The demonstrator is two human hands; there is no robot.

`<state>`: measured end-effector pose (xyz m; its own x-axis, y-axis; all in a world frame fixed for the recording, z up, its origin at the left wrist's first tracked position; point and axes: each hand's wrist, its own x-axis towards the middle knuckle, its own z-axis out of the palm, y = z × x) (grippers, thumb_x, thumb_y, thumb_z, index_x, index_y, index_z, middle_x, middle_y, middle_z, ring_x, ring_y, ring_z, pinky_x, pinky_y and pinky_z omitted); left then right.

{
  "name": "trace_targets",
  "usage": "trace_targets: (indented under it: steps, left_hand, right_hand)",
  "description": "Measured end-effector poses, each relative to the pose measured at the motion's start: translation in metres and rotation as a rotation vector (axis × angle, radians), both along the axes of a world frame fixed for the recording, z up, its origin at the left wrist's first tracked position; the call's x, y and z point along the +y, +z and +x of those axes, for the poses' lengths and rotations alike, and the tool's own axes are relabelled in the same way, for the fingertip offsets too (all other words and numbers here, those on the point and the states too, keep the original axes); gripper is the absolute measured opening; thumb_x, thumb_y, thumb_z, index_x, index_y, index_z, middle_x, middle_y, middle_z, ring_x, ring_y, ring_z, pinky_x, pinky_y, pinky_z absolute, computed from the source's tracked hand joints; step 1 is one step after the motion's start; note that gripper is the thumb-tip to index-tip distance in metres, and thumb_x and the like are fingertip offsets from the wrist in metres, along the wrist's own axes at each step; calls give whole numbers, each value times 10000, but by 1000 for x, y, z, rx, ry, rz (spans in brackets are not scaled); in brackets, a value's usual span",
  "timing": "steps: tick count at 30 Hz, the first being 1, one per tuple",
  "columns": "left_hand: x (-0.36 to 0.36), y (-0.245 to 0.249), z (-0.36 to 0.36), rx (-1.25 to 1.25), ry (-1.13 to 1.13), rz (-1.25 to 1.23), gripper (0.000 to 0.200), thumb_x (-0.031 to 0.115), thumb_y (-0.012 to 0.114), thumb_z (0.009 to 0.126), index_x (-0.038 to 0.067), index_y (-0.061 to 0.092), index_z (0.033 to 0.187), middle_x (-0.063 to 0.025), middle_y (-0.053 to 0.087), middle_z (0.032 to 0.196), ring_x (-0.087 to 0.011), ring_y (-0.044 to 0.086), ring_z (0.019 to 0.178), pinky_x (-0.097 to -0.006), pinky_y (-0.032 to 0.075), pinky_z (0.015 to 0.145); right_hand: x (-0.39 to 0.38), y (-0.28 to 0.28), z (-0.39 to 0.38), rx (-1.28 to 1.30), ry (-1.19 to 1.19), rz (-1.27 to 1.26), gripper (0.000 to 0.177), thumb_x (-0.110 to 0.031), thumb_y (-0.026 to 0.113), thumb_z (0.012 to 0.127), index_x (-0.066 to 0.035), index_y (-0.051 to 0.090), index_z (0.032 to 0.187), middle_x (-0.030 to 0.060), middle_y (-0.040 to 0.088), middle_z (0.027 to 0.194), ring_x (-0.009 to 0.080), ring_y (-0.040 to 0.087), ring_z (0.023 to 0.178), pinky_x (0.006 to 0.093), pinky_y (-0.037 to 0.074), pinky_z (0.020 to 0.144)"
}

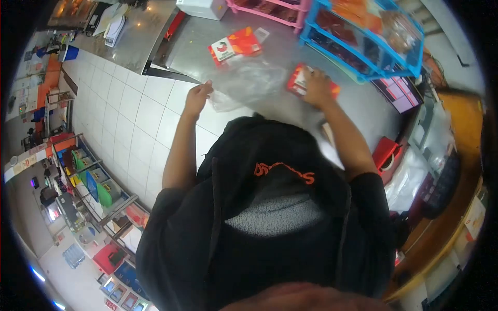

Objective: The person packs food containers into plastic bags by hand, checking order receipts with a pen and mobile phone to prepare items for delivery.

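Note:
My left hand pinches the edge of a clear plastic bag lying on the steel counter. My right hand presses down on a red packet at the bag's right side. Another red and orange packet lies flat farther back on the counter, apart from both hands. My black top fills the lower middle of the view.
A blue rack with packaged goods stands at the back right, a pink rack behind it. A screen and a red tape dispenser sit at the right. White tiled floor and shop shelves lie to the left.

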<state>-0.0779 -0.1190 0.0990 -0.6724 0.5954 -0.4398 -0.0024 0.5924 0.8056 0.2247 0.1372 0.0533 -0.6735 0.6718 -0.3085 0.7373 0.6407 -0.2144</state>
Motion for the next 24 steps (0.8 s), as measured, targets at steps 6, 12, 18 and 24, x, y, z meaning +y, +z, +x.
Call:
trace_targets:
  steps: [6,12,18,24]
  left_hand:
    - [-3,-5,-12,214,-151,-109,433,410,561,927,16,667,782,-135,622,749,-202,585,709,-337,462,686]
    - [-4,-17,-13,164,-250,155,401,292,445,966,-5,645,785,-142,615,748,-251,594,713,-365,461,703]
    - [-15,9,-56,-424,307,534,291,243,426,968,105,529,733,-12,501,682,-162,459,615,-330,388,660]
    - [15,109,8,-542,-245,425,416,360,395,1006,-10,576,945,-166,670,912,-237,632,832,-410,468,872]
  right_hand:
    - [18,80,-33,592,26,-301,1114,-251,810,670,-88,102,1514,228,319,1474,405,269,1385,480,237,1135]
    - [-76,58,-169,1149,220,-561,1160,-299,852,633,-67,120,1503,257,234,1485,395,244,1394,436,239,1141]
    - [-96,22,-155,601,478,-236,1049,-285,823,642,-151,229,1495,222,398,1302,397,388,1239,499,306,1058]
    - [-120,79,-138,4,445,-56,965,-271,770,703,-182,237,1503,188,435,1302,363,429,1212,502,343,1019]
